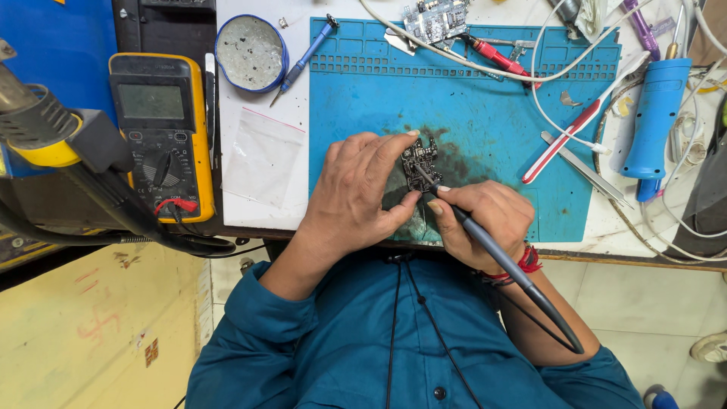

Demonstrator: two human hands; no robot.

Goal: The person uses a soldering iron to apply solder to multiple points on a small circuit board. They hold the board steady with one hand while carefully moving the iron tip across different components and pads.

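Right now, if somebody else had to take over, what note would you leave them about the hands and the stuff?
Left hand: pinching the small dark circuit board by its edges, holding it on the blue work mat.
Right hand: gripping a grey soldering iron like a pen, tip on the board.
Nearby: yellow multimeter on the left, round tin above it, tweezers and red-handled tool on the right.
Done: board held in place, tip on it.
Left: cannot tell how many joints remain.

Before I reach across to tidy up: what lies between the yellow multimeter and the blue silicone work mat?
In the head view, a clear plastic zip bag lies on white paper between the yellow multimeter and the blue silicone work mat.
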